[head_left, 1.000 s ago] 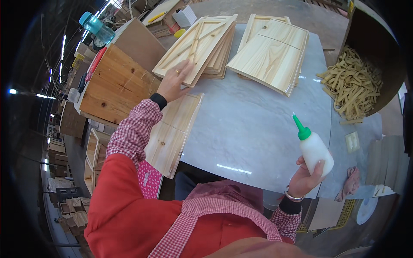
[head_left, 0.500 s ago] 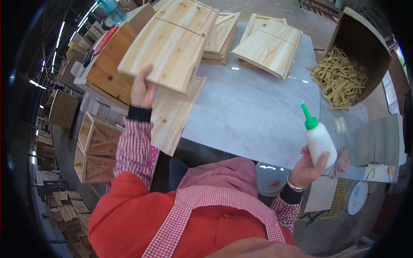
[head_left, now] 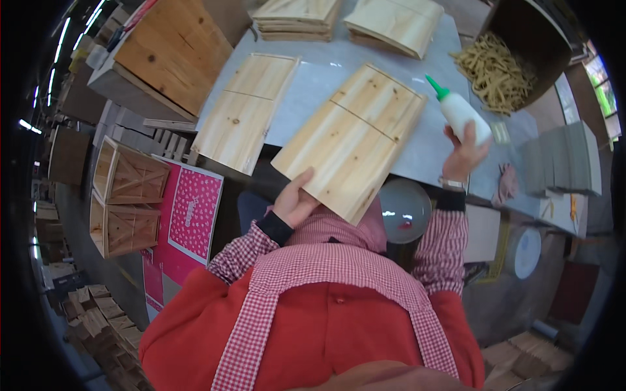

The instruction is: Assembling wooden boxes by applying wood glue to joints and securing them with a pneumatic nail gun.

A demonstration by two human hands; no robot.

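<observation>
My left hand (head_left: pixel 297 201) grips the near left edge of a tapered wooden panel (head_left: pixel 355 140), thumb on top and the fingers hidden beneath. The pale panel has a dark line across its upper part and lies tilted in front of me, partly over the table. In my right hand (head_left: pixel 465 153) is a white glue bottle (head_left: pixel 464 118) with a green nozzle, which points up and to the left. A second wooden panel (head_left: pixel 242 116) rests on the table's left side, its near end past the edge.
Two stacks of panels, a left stack (head_left: pixel 297 18) and a right stack (head_left: pixel 393 26), stand at the far side of the grey table (head_left: pixel 313 81). Tan strips (head_left: pixel 499 75) spill from a box at right. A pink cloth (head_left: pixel 506 184) lies near grey boards (head_left: pixel 562 159). Wooden crates (head_left: pixel 134 195) stand left.
The held panel has come down and toward me, from the far left to the middle. The glue bottle stays in my right hand. My view has shifted too.
</observation>
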